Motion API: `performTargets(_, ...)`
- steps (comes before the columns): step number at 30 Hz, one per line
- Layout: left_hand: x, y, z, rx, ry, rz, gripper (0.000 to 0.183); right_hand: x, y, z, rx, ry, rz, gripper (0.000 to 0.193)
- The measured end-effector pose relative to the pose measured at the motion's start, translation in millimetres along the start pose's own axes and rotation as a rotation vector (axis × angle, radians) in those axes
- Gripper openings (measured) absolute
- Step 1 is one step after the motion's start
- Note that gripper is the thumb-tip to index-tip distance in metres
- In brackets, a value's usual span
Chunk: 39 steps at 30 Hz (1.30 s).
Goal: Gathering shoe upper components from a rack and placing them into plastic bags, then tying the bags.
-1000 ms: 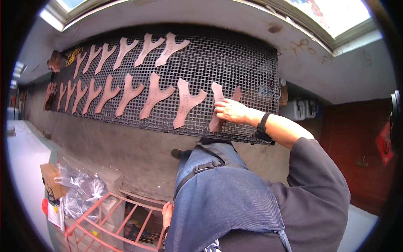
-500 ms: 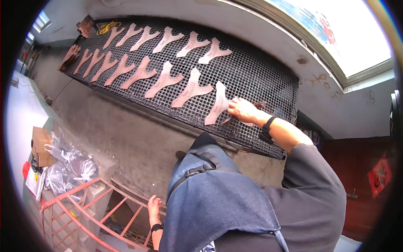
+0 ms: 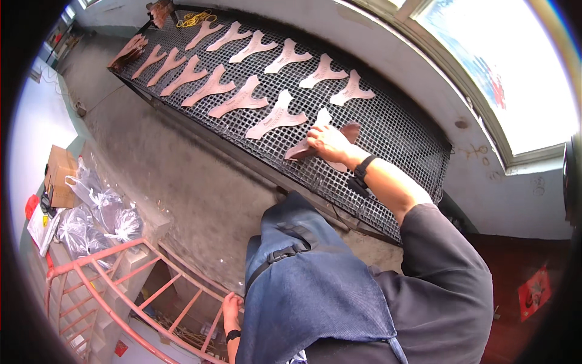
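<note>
My right hand (image 3: 329, 144) is over the mesh rack (image 3: 388, 145), its fingers closed on Y-shaped pale pinkish pieces that look like leather. One such piece (image 3: 298, 150) shows beneath the fingers at the right end of the near row. A darker brown piece (image 3: 351, 130) sticks out beyond the hand; how many are in the grip is hidden. To the left, another flat Y-shaped piece (image 3: 277, 117) lies on the mesh. My left hand (image 3: 231, 310) hangs low beside a red metal railing (image 3: 200, 290), fingers loosely bent and apart, with nothing visible in them.
Several more Y-shaped pieces (image 3: 287, 57) lie in two rows across the rack. Brown bundles (image 3: 128, 52) and a yellow cord (image 3: 195, 19) are at its far left end. Plastic bags (image 3: 103, 212) and a cardboard box (image 3: 60, 176) stand left. A window (image 3: 503, 73) is at right.
My right hand has moved left along the near row. The end piece it was touching no longer lies flat there; the hand is now over its neighbour. My view has shifted too.
</note>
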<state>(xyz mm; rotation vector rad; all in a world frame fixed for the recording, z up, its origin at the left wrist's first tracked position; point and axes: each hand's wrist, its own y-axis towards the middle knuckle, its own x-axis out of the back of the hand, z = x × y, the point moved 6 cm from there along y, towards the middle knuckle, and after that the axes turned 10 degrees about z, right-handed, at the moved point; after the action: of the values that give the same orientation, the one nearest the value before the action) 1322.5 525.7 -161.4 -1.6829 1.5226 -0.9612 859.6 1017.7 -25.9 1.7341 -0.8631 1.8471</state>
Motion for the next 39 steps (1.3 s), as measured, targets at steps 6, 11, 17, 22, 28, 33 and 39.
performTargets(6,2.0,-3.9,-16.4,-0.017,-0.125,-0.153,0.043,-6.4,40.7,-15.6,0.02,0.013,0.277,0.011)
performTargets(11,-3.9,14.1,-25.6,0.059,-0.245,-0.113,0.044,25.2,133.6,-13.9,0.134,0.077,-0.033,0.015)
performTargets(17,-4.2,14.8,-114.4,0.008,-0.127,-0.232,0.044,-6.7,185.1,-23.5,0.184,0.056,0.226,0.022)
performTargets(22,3.6,19.3,-126.0,-0.023,-0.278,-0.312,0.041,22.3,269.8,-10.5,0.181,0.105,0.067,0.018)
performTargets(28,21.9,36.0,-140.2,-0.004,-0.139,-0.294,0.04,12.8,340.9,-19.5,-0.001,0.14,0.321,0.041)
performTargets(33,74.1,73.7,-52.0,0.038,-0.11,-0.128,0.043,43.1,403.9,-22.5,0.05,0.157,0.155,0.045)
performTargets(39,155.6,154.7,-65.9,0.076,-0.732,-0.079,0.042,40.9,469.9,-7.0,0.019,0.043,0.356,0.055)
